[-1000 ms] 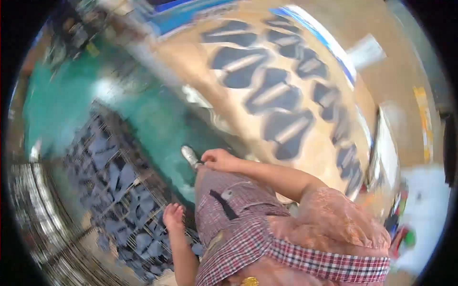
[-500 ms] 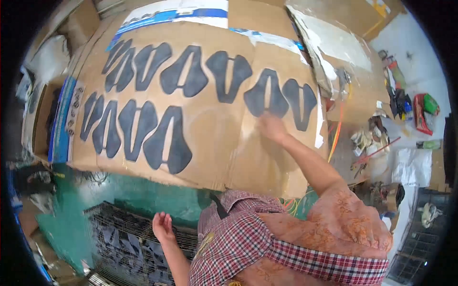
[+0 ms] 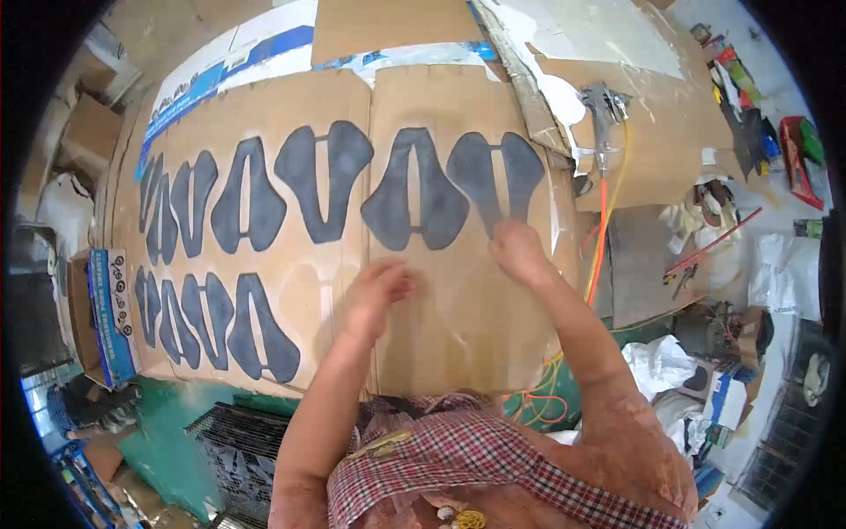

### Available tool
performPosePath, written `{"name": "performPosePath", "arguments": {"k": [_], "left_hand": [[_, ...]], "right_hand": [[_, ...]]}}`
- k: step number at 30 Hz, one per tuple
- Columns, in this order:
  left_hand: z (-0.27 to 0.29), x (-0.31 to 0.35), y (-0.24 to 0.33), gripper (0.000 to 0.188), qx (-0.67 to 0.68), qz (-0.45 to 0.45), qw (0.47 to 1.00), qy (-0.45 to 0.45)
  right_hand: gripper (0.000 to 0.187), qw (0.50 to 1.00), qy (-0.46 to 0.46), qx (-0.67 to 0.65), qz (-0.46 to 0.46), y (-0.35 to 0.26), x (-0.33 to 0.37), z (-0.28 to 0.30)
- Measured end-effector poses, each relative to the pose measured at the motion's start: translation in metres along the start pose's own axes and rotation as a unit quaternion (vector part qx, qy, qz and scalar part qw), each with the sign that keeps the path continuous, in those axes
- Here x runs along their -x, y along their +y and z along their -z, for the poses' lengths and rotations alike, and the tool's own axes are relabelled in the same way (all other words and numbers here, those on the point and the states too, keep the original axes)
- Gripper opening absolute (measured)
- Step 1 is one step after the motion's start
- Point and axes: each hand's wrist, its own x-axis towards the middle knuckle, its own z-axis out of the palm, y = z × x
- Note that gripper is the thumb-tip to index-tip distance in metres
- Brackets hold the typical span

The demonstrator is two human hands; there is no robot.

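Flat dark grey two-lobed pieces with a slot down the middle lie in two rows on a cardboard-covered table point(image 3: 423, 339). At the right end of the far row, my right hand point(image 3: 520, 251) is closed on the narrow near end of one grey piece point(image 3: 476, 167); its fingertips are partly hidden. Left of it lies another grey piece point(image 3: 388, 207), wide end toward me. Just short of that piece my left hand point(image 3: 377, 295) hovers over the cardboard, fingers loosely bent and apart, with nothing in them.
A spray gun point(image 3: 606, 119) with an orange hose point(image 3: 603, 229) rests at the table's right. Below the near left edge stands a dark wire rack point(image 3: 233, 441). White bags point(image 3: 661, 366) lie on the lower right, and a blue-and-white box point(image 3: 110, 317) is at the left.
My left hand has come up from beside the wire rack to above the cardboard. My right hand has shifted from the second-last piece to the rightmost one. The view has turned rightward.
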Motion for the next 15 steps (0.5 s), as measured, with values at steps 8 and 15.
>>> {"name": "performPosePath", "arguments": {"k": [8, 15], "left_hand": [[-0.140, -0.073, -0.008, 0.033, 0.179, 0.139, 0.963, -0.146], [-0.152, -0.084, -0.018, 0.022, 0.094, 0.152, 0.984, -0.020]], "right_hand": [[0.006, 0.933, 0.045, -0.347, -0.084, -0.001, -0.019, 0.041], [0.017, 0.809, 0.233, -0.488, -0.229, 0.012, 0.010, 0.030]]}}
